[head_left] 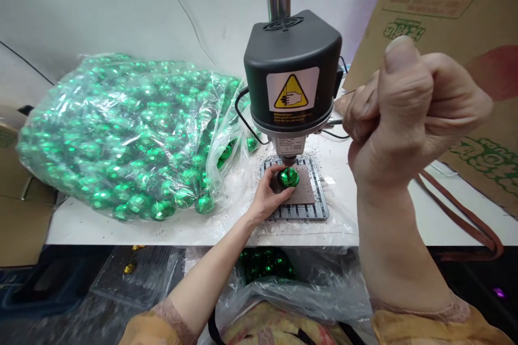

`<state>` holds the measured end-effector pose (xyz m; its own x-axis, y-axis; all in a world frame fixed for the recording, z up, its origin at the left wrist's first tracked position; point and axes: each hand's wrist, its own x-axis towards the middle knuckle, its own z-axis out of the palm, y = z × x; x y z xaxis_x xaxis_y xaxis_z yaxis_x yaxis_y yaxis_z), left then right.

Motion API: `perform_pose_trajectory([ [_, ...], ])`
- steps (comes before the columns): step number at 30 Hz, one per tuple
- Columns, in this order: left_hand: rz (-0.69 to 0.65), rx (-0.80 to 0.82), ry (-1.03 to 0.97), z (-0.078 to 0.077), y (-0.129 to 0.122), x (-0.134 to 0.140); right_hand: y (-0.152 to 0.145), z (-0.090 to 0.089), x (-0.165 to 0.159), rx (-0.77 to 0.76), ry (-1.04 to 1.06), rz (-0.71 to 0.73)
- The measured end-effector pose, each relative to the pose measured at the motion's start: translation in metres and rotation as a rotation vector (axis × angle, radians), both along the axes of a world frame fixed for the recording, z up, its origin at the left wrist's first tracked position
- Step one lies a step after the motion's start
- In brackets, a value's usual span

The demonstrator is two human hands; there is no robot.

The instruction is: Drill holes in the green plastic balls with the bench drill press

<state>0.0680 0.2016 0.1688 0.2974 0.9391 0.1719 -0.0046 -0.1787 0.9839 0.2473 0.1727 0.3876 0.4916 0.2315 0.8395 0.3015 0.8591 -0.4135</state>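
- Held at a workbench: green ball (289, 177), grasped between thumb and fingers of the left hand (270, 195), directly beneath the chuck (289, 161) of a drill press (293, 48).
- Set over a brown board (305, 194) on a slotted base (324, 211); cannot tell whether pierced or merely touched.
- Clenched around the lever (335, 122) at the side of the drill press: right hand (399, 118), raised well above the white table (121, 233).
- For a clean result, by judgement: keep the ball pinned firmly to the board and centred under the chuck, with no roll or turn.
- Keep left thumb and fingers low on the sides of the ball, clear of the spinning parts; worth heeding, the warning sticker (293, 91) with hand symbol.
- Work the lever smoothly and lightly, easing off at any slip; likely to dent or crack under a hard push, judging by the shiny shell.
- Near the left arm: clear bag (121, 135) full of similar balls, within easy reach.
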Motion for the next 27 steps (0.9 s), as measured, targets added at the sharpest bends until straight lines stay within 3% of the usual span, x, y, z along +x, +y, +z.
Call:
perform_pose_trajectory([
  [11,-0.045,-0.005,-0.022,0.005,0.001,-0.001,-0.001,-0.006,0.003,-0.021,0.006,-0.032],
  [27,-0.061,0.049,-0.011,-0.006,0.002,-0.002,-0.015,-0.038,-0.008,-0.016,0.035,-0.220],
])
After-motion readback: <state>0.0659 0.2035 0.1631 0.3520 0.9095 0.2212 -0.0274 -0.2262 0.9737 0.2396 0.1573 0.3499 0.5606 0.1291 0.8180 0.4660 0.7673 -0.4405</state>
